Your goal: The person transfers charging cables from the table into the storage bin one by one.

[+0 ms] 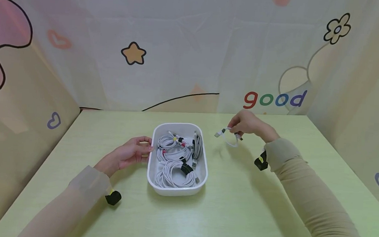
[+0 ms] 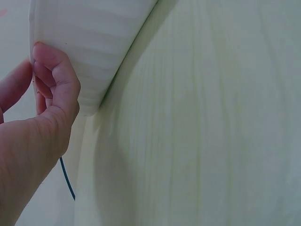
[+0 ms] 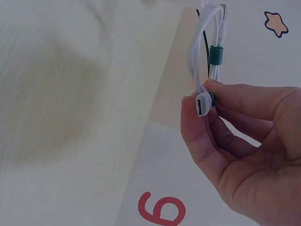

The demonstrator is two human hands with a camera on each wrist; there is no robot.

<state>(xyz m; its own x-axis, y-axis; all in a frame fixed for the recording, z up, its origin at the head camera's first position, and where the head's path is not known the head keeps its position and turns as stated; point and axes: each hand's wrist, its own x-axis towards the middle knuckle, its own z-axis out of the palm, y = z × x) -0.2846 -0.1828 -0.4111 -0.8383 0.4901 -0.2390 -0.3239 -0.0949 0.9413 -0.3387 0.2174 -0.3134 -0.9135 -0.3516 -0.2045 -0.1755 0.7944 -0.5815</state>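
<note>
My right hand (image 1: 246, 123) pinches a small coiled white USB cable (image 3: 194, 52) between thumb and fingers, raised above the table. Dark green ties (image 3: 216, 55) bind the coil, and one connector (image 3: 203, 104) sits at the fingertips. To the left stands a white plastic bin (image 1: 179, 192). Its left rim is gripped by my left hand (image 1: 134, 152), thumb at the edge and fingers along the outer wall. Inside the bin lie several tied cables: a large coil (image 1: 164, 173) at the front, smaller coils (image 1: 173, 156) behind it, and a grey bundle (image 1: 198, 145) along the right wall.
The pale green table (image 1: 229, 216) runs back to a printed fabric backdrop (image 1: 182, 33), with fabric sides at left and right. Small black devices (image 1: 113, 197) hang at both wrists.
</note>
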